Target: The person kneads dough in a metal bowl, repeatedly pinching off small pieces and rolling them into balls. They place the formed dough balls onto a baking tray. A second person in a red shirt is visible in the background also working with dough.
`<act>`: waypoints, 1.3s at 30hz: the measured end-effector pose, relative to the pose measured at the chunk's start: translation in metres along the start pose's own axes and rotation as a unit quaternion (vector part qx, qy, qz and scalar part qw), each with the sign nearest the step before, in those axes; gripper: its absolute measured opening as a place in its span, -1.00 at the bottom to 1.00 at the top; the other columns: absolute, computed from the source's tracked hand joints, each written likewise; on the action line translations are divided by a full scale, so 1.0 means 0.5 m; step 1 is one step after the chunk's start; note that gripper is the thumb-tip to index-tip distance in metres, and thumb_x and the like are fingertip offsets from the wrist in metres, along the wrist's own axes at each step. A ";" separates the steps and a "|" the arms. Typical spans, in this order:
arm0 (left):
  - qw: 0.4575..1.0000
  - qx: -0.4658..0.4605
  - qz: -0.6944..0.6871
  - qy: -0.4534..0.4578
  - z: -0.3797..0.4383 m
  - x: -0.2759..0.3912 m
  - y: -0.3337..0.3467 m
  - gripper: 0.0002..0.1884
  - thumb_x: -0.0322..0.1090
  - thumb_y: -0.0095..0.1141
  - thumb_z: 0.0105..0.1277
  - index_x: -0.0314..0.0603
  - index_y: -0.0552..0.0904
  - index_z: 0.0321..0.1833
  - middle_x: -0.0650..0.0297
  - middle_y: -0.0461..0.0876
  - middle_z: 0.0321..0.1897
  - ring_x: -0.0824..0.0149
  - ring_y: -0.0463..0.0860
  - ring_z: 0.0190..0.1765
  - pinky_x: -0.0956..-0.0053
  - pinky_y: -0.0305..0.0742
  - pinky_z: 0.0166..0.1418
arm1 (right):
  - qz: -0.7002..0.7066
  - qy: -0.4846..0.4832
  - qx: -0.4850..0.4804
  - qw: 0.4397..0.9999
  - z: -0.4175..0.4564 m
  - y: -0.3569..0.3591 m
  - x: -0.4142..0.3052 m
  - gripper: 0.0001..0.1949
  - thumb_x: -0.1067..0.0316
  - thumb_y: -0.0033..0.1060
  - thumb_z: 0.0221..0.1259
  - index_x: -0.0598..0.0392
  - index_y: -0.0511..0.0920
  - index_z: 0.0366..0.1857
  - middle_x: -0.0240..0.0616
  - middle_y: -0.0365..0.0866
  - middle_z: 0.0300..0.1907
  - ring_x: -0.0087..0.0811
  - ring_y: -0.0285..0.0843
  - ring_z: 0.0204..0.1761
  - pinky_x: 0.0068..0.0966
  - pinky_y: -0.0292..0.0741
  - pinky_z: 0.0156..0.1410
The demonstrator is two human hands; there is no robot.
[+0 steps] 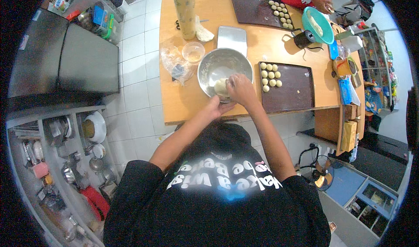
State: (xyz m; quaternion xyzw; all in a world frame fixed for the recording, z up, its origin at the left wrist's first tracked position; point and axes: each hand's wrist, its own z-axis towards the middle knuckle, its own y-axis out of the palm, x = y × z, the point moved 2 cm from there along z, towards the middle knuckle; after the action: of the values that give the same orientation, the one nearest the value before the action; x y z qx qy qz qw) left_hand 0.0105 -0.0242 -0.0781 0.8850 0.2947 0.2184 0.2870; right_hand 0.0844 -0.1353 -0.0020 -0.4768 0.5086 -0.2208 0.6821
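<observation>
A lump of pale dough (pixel 221 87) lies in a steel mixing bowl (pixel 226 58), near the rim closest to me. My right hand (pixel 241 89) reaches over the bowl with its fingers curled on the dough's right side. Below the near rim, my left hand (pixel 220 108) is turned up against the outside of the bowl; whether it grips the rim cannot be told. To the right of the bowl, a dark baking tray (pixel 291 93) bears several round dough balls (pixel 271 74) at its left side. A flat metal scale or plate (pixel 232 39) sits behind the bowl.
Left of the bowl are a plastic tub (pixel 193 52), crumpled plastic film (pixel 175 63) and an upright roll of wrap (pixel 184 12). Another tray (pixel 255 9) with dough balls, a black kettle (pixel 303 39) and a turquoise basin (pixel 317 26) stand farther back. A person's hand (pixel 324 6) is beside the basin.
</observation>
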 end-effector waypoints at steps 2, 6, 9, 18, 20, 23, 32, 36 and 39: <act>1.000 0.003 0.006 0.008 -0.004 0.002 0.004 -0.60 -0.13 -0.23 0.55 -0.22 0.42 0.27 0.00 0.58 0.14 0.02 0.67 0.10 0.12 0.62 0.21 | 0.031 -0.018 0.084 0.996 -0.016 -0.022 -0.008 -0.72 0.05 0.16 0.23 0.06 0.64 -0.29 -0.01 0.63 -0.26 0.00 0.61 -0.20 -0.09 0.54 -0.12; 0.999 -0.004 0.051 0.011 -0.011 0.003 0.005 -0.60 -0.14 -0.26 0.55 -0.22 0.43 0.26 -0.01 0.62 0.07 0.02 0.68 0.08 0.12 0.62 0.20 | -0.071 -0.016 0.029 0.997 -0.030 -0.034 -0.029 -0.68 0.03 0.15 0.24 0.10 0.63 -0.25 0.06 0.62 -0.29 0.03 0.62 -0.21 -0.07 0.52 -0.09; 0.997 -0.008 0.073 0.006 -0.002 0.004 -0.003 -0.60 -0.12 -0.27 0.56 -0.22 0.44 0.25 0.01 0.64 0.03 0.03 0.69 0.06 0.13 0.65 0.15 | -0.038 -0.031 0.038 0.998 -0.018 -0.006 -0.012 -0.60 -0.03 0.15 0.25 0.13 0.62 -0.13 0.09 0.63 -0.29 0.08 0.62 -0.21 -0.05 0.52 -0.06; 0.991 -0.012 0.135 -0.011 -0.016 0.007 -0.024 -0.57 -0.11 -0.32 0.58 -0.26 0.43 0.25 0.01 0.64 0.04 0.12 0.72 -0.02 0.23 0.72 0.01 | 0.000 0.056 -0.122 0.991 -0.011 0.029 -0.019 -0.20 -0.42 0.12 0.06 0.18 0.58 0.11 0.20 0.64 -0.02 0.16 0.63 -0.02 -0.08 0.54 0.12; 0.988 -0.024 0.150 -0.030 -0.024 0.006 -0.024 -0.57 -0.10 -0.33 0.59 -0.28 0.43 0.25 0.01 0.63 0.05 0.13 0.73 -0.04 0.25 0.73 0.00 | -0.047 0.051 -0.125 0.990 -0.025 0.052 -0.006 -0.22 -0.42 0.11 0.06 0.16 0.59 0.10 0.18 0.65 -0.03 0.16 0.64 -0.03 -0.07 0.54 0.12; 0.983 -0.031 0.174 -0.046 -0.018 0.006 -0.039 -0.56 -0.12 -0.32 0.56 -0.30 0.44 0.24 0.02 0.64 0.05 0.13 0.73 -0.06 0.23 0.71 0.02 | -0.002 0.056 -0.093 0.994 -0.030 0.052 -0.021 -0.31 -0.33 0.17 0.09 0.11 0.63 0.06 0.14 0.66 -0.02 0.10 0.64 0.03 -0.11 0.51 0.17; 0.982 -0.015 0.180 -0.059 -0.035 0.012 -0.045 -0.62 -0.28 -0.27 0.48 -0.37 0.40 0.22 -0.08 0.64 -0.04 0.14 0.76 -0.26 0.25 0.76 -0.10 | 0.012 0.196 -0.112 0.974 0.003 0.039 -0.039 -0.35 -0.25 0.14 0.11 0.14 0.62 0.06 0.12 0.68 -0.08 0.06 0.65 0.00 -0.12 0.53 0.16; 0.979 0.022 0.191 -0.066 -0.036 0.010 -0.055 -0.65 -0.27 -0.21 0.46 -0.36 0.42 0.16 -0.03 0.67 -0.16 0.21 0.74 -0.38 0.30 0.77 -0.24 | -0.006 0.208 -0.094 0.974 0.021 0.044 -0.037 -0.36 -0.25 0.12 0.12 0.15 0.64 0.03 0.08 0.70 -0.14 0.01 0.67 -0.03 -0.16 0.54 0.14; 0.970 0.038 0.217 -0.098 -0.051 0.015 -0.048 -0.64 -0.23 -0.14 0.45 -0.31 0.43 0.18 0.04 0.69 -0.13 0.23 0.72 -0.38 0.22 0.73 -0.14 | -0.022 0.186 -0.044 0.981 0.021 0.063 -0.021 -0.40 -0.23 0.11 0.12 0.16 0.66 -0.07 0.06 0.71 -0.20 0.00 0.68 -0.09 -0.16 0.56 0.08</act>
State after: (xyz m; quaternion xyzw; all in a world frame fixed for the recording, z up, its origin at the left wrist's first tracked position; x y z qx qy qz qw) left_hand -0.0076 0.0062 -0.0726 0.9551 0.0736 0.1764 0.2266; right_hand 0.0842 -0.1085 -0.0240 -0.4678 0.6256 -0.2980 0.5486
